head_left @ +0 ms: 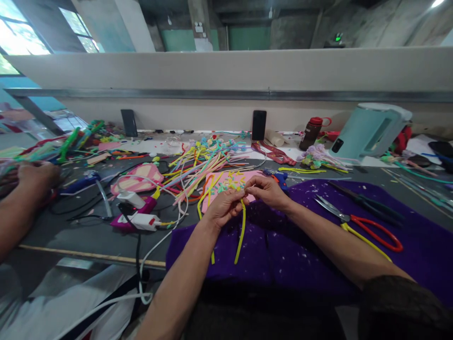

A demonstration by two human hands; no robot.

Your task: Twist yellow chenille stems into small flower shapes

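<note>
My left hand (226, 206) is closed on yellow pipe cleaners, and one long yellow strand (242, 236) hangs down from it over the purple cloth (283, 245). Beside it, my right hand (265, 191) is pinched, its fingertips meeting those of my left hand; what lies between them is too small to make out. Just behind both hands lies a pink sheet (208, 182) with small yellow and teal pieces on it. A blue tool (281, 180) rests beyond my right hand.
Red-handled scissors (377, 231) and dark pliers (371, 205) lie on the right. Behind stand a kettle (371, 132), a bottle (311, 134) and a phone (259, 125). Cables run around a power strip (141, 219) at left. Another person's hand (37, 179) is at far left.
</note>
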